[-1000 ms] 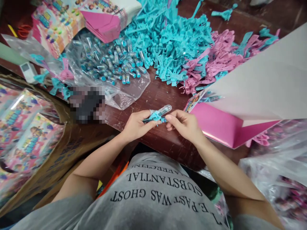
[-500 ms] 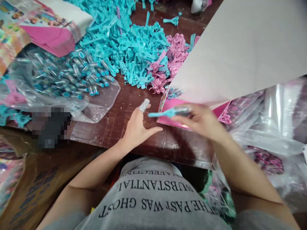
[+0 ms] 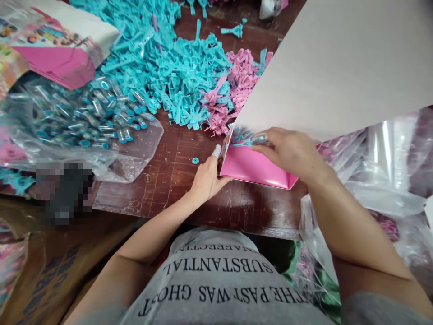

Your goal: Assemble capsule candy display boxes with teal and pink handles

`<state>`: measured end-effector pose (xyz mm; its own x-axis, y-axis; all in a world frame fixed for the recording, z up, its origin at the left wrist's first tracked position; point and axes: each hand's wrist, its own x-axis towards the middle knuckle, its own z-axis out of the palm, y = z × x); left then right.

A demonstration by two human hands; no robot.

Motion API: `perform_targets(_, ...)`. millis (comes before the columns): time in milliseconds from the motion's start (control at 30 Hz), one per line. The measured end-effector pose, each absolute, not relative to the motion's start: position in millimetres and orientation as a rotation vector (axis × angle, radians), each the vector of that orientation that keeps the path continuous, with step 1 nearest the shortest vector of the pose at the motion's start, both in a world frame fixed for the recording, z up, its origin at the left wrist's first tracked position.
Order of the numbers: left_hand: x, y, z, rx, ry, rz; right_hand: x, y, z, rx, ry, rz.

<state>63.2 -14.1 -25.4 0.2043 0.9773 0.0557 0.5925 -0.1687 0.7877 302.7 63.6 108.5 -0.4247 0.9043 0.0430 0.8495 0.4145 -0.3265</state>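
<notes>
- One gray shirt (image 3: 219, 289) is nearest, its lettering upside down and cut off at the edges.
- One left hand (image 3: 204, 178) touches the near left corner of the box, thumb and fingers apart; whether it grips cannot be told. One fingertip is wrapped.
- One pink box (image 3: 257, 167) sits on the tabletop (image 3: 176, 158), its raised white lid (image 3: 338, 81) running out of view.
- One right hand (image 3: 292, 151) reaches into the box, thumb and fingers closed about one clear tube (image 3: 263, 137), partly hidden by them. Blue toys (image 3: 241, 135) lie just beside it inside, too overlapped to count.
- One small blue gear (image 3: 195, 160) lies left of the box.
- Farther left, dozens of blue-capped tubes (image 3: 98, 108) heap on one clear bag (image 3: 142, 162); a pixelated patch hides something near it.
- Beyond are one blue heap (image 3: 192, 76) and one smaller pink heap (image 3: 241, 74), pieces uncountable.
- One blue piece (image 3: 235, 30) lies apart, farthest back.
</notes>
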Motion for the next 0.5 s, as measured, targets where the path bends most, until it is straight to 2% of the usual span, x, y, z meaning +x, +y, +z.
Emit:
perform_targets(200,65,-14,-26,1.869,1.500,0.729,291,65,98,-1.559,-2.760,0.150)
perform_targets(367,64,-19,-21,1.888,1.494,0.724,271,59,108,-1.642,-2.767,-0.030)
perform_targets(500,35,9,-7,1.897,1.474,0.952,260,54,112,-1.656,-2.639,-0.097)
